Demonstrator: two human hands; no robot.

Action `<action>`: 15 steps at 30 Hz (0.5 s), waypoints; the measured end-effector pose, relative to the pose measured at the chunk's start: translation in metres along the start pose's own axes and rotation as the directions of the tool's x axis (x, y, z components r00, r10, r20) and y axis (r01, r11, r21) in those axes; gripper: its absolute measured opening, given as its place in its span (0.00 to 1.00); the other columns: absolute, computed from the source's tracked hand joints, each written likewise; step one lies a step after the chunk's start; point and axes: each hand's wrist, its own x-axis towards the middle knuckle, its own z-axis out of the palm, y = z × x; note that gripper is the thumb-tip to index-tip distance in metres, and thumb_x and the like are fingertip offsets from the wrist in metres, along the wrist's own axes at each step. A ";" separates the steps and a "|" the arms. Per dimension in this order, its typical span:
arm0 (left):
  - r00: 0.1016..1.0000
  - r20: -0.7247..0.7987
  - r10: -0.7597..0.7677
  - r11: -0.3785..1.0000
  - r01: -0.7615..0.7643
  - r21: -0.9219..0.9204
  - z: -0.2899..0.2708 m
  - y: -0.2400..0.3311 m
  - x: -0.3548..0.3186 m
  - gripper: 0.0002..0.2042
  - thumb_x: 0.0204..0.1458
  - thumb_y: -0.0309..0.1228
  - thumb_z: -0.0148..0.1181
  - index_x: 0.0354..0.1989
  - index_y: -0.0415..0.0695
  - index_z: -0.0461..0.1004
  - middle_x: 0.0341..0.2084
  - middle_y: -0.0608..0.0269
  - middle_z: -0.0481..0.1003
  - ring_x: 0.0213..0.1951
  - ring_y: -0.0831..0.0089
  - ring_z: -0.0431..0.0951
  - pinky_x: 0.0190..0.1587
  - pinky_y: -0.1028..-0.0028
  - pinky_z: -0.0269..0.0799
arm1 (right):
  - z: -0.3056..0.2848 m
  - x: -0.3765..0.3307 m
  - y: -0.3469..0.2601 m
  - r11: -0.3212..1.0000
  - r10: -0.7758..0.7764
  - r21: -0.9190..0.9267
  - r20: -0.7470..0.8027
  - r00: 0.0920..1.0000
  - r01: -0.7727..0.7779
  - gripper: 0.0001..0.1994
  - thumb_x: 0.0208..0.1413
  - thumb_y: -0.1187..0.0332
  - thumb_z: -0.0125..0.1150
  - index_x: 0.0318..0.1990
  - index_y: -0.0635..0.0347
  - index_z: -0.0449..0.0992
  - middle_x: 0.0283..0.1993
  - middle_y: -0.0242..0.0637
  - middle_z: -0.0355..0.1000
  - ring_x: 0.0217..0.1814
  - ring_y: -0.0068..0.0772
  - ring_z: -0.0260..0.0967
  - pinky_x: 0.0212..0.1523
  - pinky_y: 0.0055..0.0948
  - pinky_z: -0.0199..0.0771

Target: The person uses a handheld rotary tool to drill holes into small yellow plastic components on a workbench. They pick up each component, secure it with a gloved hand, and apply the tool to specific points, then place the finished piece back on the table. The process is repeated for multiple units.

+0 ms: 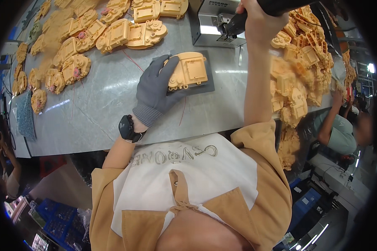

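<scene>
My left hand (157,85), in a grey knitted glove, is closed around the left side of a yellow-orange plastic housing (195,69). The housing lies flat on a dark square pad (210,79), its rectangular recess facing up. Farther off and to the right, my bare right hand (264,25) grips a black electric screwdriver (236,25). The tool's tip points left, at the front of a grey and black screw feeder (204,31); whether a screw is on it cannot be seen.
Rows of similar housings (113,35), some with pink-red parts and thin red wires, cover the table's far left. A large heap of housings (299,62) stands at right, spilling past the front edge. Blue bubble wrap (26,115) lies at the left end. Other people work on both sides.
</scene>
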 end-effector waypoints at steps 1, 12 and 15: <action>1.000 -0.001 0.010 1.000 -0.010 -0.021 0.001 -0.002 0.004 0.37 0.34 0.38 0.69 0.55 0.41 0.60 0.50 0.45 0.65 0.48 0.49 0.68 0.48 0.63 0.66 | 0.001 0.001 0.003 1.000 0.021 -0.008 0.007 1.000 -0.021 0.06 0.41 0.81 0.58 0.25 0.63 0.66 0.12 0.29 0.63 0.10 0.20 0.60 0.14 0.19 0.58; 0.998 -0.056 0.002 0.995 -0.007 -0.096 0.006 -0.011 0.008 0.36 0.31 0.40 0.71 0.51 0.41 0.63 0.45 0.51 0.69 0.46 0.55 0.70 0.49 0.63 0.65 | -0.033 -0.052 -0.020 0.951 -0.029 0.310 0.046 0.999 0.013 0.20 0.40 0.84 0.58 0.42 0.68 0.59 0.18 0.38 0.68 0.14 0.23 0.63 0.21 0.22 0.67; 0.999 -0.033 -0.018 0.988 0.012 -0.152 0.000 -0.013 0.007 0.36 0.30 0.39 0.71 0.51 0.42 0.63 0.46 0.51 0.69 0.47 0.55 0.70 0.49 0.64 0.64 | -0.023 -0.024 -0.015 0.948 -0.099 0.303 -0.006 0.995 0.096 0.17 0.40 0.83 0.57 0.40 0.68 0.61 0.17 0.36 0.68 0.14 0.24 0.63 0.23 0.21 0.67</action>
